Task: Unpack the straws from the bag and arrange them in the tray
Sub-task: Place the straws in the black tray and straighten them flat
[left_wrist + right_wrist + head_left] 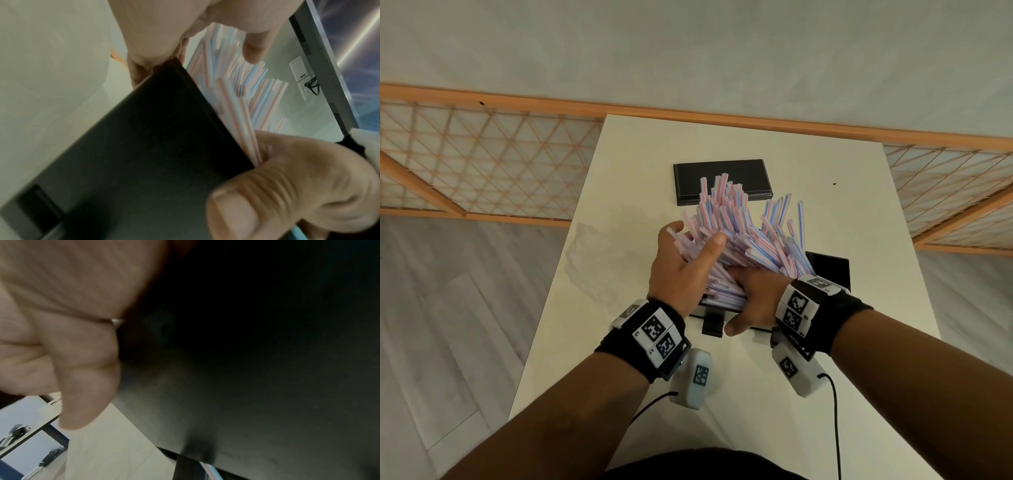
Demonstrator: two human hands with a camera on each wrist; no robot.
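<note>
Both forearms reach over a white table (pixel 825 192) on grey wood floor, lattice screen (pixel 482 161) behind; left hand (pixel 681 263) and right hand (pixel 753 301) clasp the straws (pixel 739 233) in the black tray (pixel 832 270); bag (pixel 589 246) lies left; left-wrist view alone shows a wall monitor (pixel 320 53).

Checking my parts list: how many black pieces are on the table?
2 in view. The lid lies flat at the far end of the table. The tray sits nearer, under the straws and both hands, so more could be hidden.
</note>
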